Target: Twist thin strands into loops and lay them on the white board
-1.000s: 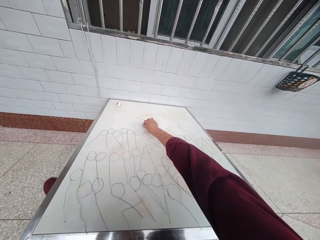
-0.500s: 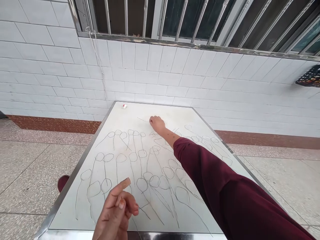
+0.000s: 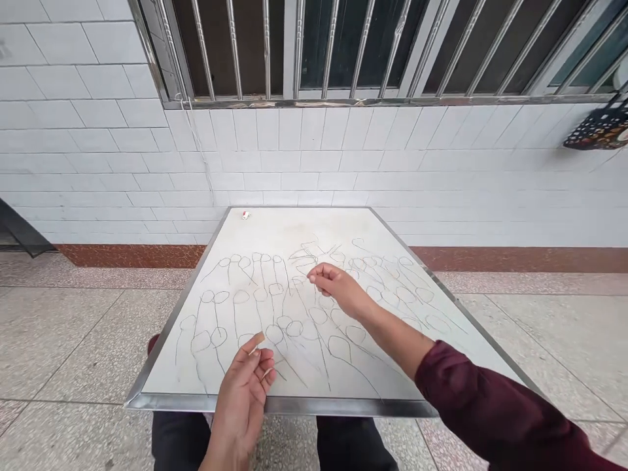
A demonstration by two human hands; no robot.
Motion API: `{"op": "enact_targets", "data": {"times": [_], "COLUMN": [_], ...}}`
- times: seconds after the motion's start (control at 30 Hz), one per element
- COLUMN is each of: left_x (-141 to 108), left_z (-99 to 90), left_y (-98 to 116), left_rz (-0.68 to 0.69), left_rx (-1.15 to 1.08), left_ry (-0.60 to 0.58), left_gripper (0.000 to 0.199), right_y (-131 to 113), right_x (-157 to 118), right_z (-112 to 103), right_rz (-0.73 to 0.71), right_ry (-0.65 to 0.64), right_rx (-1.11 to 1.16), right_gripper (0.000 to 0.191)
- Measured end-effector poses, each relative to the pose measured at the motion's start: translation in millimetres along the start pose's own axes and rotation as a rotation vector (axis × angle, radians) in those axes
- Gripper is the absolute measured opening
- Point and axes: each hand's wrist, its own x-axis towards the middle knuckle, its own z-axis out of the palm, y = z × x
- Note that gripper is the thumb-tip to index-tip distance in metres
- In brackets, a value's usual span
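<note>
Head view. White table (image 3: 275, 226) with a metal rim (image 3: 282, 404). Looped threads (image 3: 338, 336), thin and dark, perhaps fine wire, lie across it in rough rows, tails mostly toward the near edge; several overlap on the right side and below the middle. Right hand (image 3: 338, 285) hangs over mid-table, thumb and fingertips pressed together; cannot tell whether a thread is between them. Left hand (image 3: 245, 386) is palm-up above the near edge, thumb close to the index finger, other fingers loosely curled; contact unclear. Tan patch on the index fingertip.

Handling, my judgement: pinch lightly with the very tips, keep the wrist clear of neighbouring loops, take crossed pieces singly, and lift straight up rather than drag.
</note>
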Motion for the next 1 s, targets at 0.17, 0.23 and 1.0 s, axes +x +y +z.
{"op": "enact_targets", "data": {"times": [0.17, 0.23, 1.0], "left_x": [-20.9, -33.4, -89.7], "left_z": [1.3, 1.8, 5.3], "left_y": [-5.3, -5.5, -4.8], "left_rz": [-0.099, -0.106, 0.061], "left_rx": [-0.002, 0.024, 0.407], "left_ry": [-0.1, -0.134, -0.29], "left_gripper": [0.034, 0.037, 0.052], "right_y": [-14.0, -19.1, -27.9], "right_x": [-92.5, -116.2, -190.7], "right_z": [31.7, 35.6, 47.5], "right_rz": [-0.303, -0.485, -0.549], "right_ry": [0.17, 0.247, 0.117], "right_rx": [0.014, -0.109, -0.263], "right_gripper": [0.008, 0.015, 0.038]}}
